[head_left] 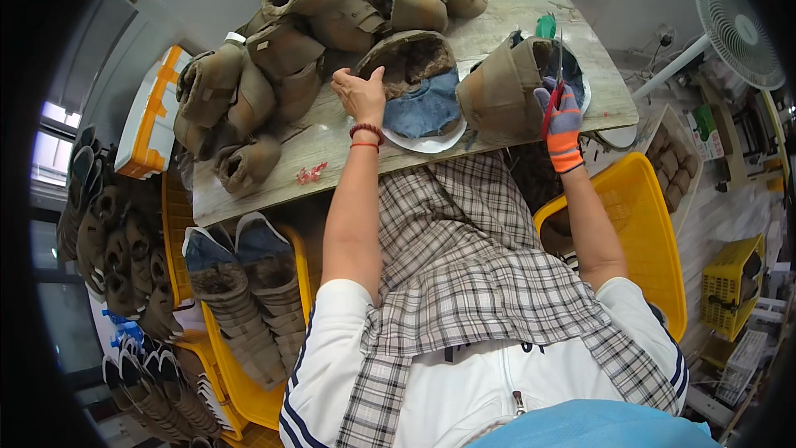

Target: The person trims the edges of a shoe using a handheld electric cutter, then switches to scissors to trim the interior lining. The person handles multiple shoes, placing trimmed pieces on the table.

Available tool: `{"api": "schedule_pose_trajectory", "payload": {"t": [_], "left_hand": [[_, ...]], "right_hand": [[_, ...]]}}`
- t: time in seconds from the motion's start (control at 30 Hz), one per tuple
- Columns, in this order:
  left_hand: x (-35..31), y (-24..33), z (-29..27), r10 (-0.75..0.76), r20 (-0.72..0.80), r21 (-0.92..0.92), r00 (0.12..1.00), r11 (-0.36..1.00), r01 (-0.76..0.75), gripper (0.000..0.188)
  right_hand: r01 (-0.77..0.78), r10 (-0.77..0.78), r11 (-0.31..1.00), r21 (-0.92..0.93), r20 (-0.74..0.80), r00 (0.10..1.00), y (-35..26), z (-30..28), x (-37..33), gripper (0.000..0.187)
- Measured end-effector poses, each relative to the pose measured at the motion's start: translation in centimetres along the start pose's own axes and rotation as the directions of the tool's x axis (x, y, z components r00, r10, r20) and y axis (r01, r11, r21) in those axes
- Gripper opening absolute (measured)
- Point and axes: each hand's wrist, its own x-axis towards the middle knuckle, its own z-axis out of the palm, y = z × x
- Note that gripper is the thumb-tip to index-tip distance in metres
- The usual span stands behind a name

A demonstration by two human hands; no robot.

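My bare left hand (pixel 361 98), with red bead and cord bracelets on its wrist, is at the left edge of a brown fleece-lined boot (pixel 406 54). Its thumb stands apart from the fingers, and I see nothing held in it. That boot lies on the table with its blue inner side and white sole edge toward me. My right hand (pixel 565 126), in a grey and orange glove, is closed round red-handled scissors (pixel 558 87), blades pointing away from me. Just left of it stands a second brown boot (pixel 504 90), partly hidden behind the glove.
Brown boots (pixel 319 0) are piled on the back and left of the wooden table (pixel 286 174). Red scraps (pixel 312 172) lie near its front edge. Yellow crates (pixel 643 224) flank me, the left one holding stacked boots (pixel 240 290). A white fan (pixel 738 29) stands at far right.
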Motion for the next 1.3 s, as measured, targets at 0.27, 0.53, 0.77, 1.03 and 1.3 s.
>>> {"api": "schedule_pose_trajectory", "payload": {"t": [0.27, 0.53, 0.77, 1.03, 1.3], "left_hand": [[3.7, -5.0, -1.8, -0.155, 0.289, -0.112, 0.945, 0.975, 0.194, 0.027], [-6.1, -4.4, -16.5, -0.533, 0.306, -0.714, 0.789, 0.42, 0.561, 0.019], [-19.9, 2.0, -25.1, -0.532, 0.49, -0.681, 0.69, 0.261, 0.684, 0.028], [-22.6, 3.3, -27.6, -0.505, 0.774, -0.443, 0.382, 0.0, 0.897, 0.036], [-20.6, -7.0, -28.3, -0.474, 0.834, -0.324, 0.281, -0.01, 0.946, 0.017]], "right_hand": [[-0.144, 0.166, 0.95, 0.277, -0.058, 0.984, 2.3, 1.3, 0.4, 0.027], [-0.136, 0.138, 0.99, 0.025, -0.112, 0.984, -4.5, -1.0, -0.7, 0.02], [0.254, -0.216, 0.947, -0.195, 0.196, 0.957, -10.1, 1.8, -7.0, 0.029], [0.21, 0.38, 0.77, -0.603, 0.697, 0.608, -8.7, 9.1, -12.6, 0.044], [0.225, 0.343, 0.792, -0.567, 0.719, 0.604, -7.2, 9.7, -11.7, 0.049]]}}
